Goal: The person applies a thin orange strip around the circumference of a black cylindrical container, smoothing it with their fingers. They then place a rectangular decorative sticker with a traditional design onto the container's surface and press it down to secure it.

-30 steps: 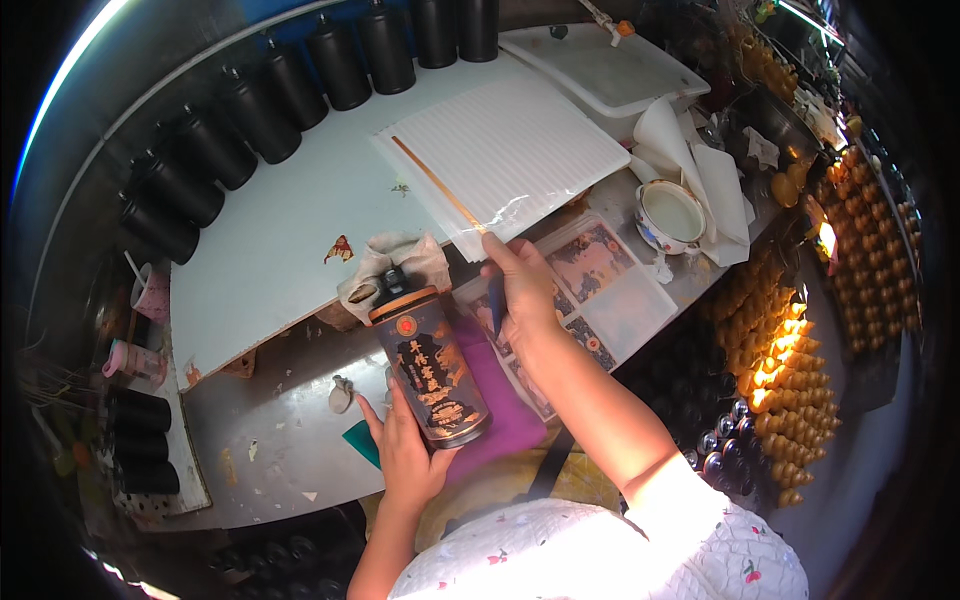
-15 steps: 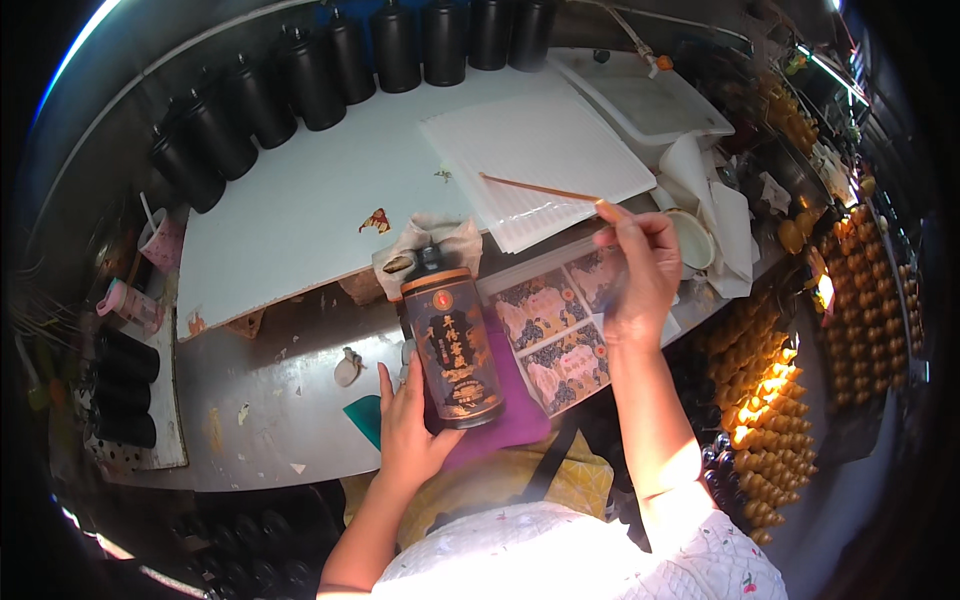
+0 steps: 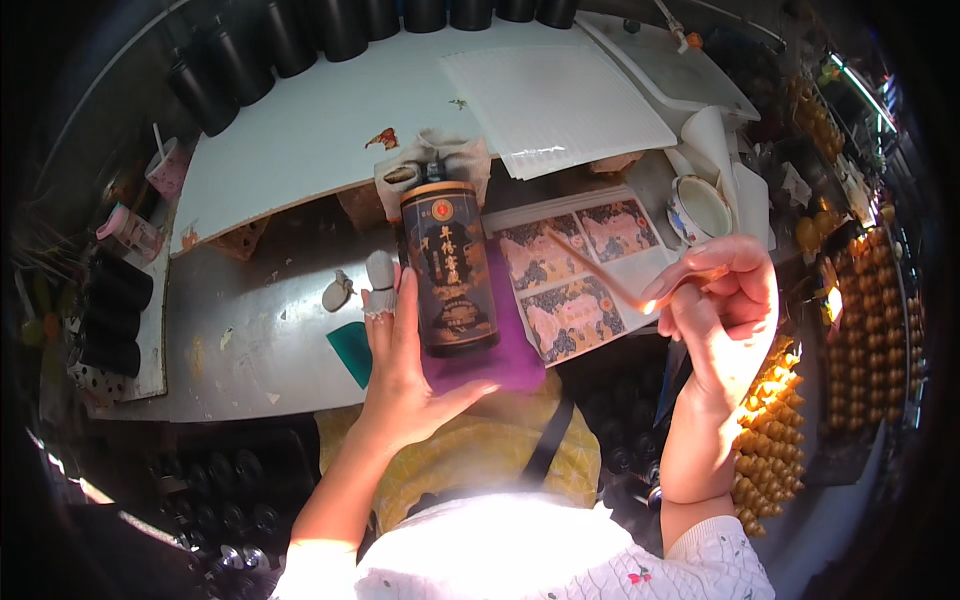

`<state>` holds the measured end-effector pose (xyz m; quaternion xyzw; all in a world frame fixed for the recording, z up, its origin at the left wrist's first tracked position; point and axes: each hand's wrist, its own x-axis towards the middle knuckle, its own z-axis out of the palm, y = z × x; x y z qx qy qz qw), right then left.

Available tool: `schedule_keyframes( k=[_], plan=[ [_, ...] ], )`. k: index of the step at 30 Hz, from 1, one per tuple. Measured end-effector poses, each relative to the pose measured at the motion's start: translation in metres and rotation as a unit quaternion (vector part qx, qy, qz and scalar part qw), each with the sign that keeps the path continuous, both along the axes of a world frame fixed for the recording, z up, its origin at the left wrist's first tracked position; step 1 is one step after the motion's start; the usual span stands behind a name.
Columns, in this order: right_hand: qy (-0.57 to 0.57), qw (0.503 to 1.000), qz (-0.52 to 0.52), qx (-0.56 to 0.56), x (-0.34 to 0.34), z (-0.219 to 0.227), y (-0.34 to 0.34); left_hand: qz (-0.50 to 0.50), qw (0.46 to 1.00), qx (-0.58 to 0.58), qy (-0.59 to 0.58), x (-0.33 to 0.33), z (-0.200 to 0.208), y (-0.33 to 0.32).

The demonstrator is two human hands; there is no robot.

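A black bottle (image 3: 455,275) with gold decoration and a copper-coloured band at its shoulder sits in front of me, its neck pointing away against a crumpled pale cloth (image 3: 470,150). Beside its lower left side is my left hand (image 3: 405,385), fingers apart and thumb stretched out below the base; a grey cover (image 3: 381,272) is on one finger. Whether it touches the bottle I cannot tell. My right hand (image 3: 725,325) pinches one end of a thin brown strip (image 3: 590,262), slightly blurred. The strip's other end hangs over printed picture sheets (image 3: 570,330).
Black bottles (image 3: 340,25) line the back of the white board (image 3: 300,120). A stack of white sheets (image 3: 560,100) lies on it. At right are a patterned enamel cup (image 3: 700,210) and several rows of gold gourd-shaped pieces (image 3: 775,430). A purple cloth (image 3: 515,350) lies under the bottle.
My right hand has moved right and nearer to me, bringing the strip off the white sheets to above the printed sheets. My left hand's fingers have spread away from the bottle. The view has shifted.
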<state>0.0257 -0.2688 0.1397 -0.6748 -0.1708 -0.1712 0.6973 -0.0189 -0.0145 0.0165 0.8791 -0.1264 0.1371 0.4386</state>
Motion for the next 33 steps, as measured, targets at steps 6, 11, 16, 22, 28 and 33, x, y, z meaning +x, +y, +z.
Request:
schedule_keyframes(
  k=[6,11,16,22,28,33],
  plan=[
    [0.034,0.985,0.166,-0.042,-0.020,0.021,0.042,-0.166,0.981,-0.098,-0.008,0.007,0.079,-0.026],
    [0.124,0.988,0.077,0.040,-0.017,-0.028,0.033,-0.174,0.939,-0.252,0.153,-0.014,0.040,0.020],
    [0.234,0.957,-0.040,0.169,-0.012,-0.106,0.023,-0.067,0.905,-0.342,0.244,-0.023,0.006,0.039],
    [0.260,0.945,-0.071,0.183,-0.016,-0.130,0.022,-0.004,0.938,-0.263,0.227,-0.016,-0.006,0.039],
    [0.165,0.980,-0.063,0.092,-0.029,-0.117,0.025,0.155,0.987,-0.005,0.041,-0.013,0.005,0.027],
    [0.051,0.985,0.164,-0.007,-0.030,-0.065,0.058,-0.053,0.997,-0.045,0.018,-0.012,0.040,0.001]
  ],
)
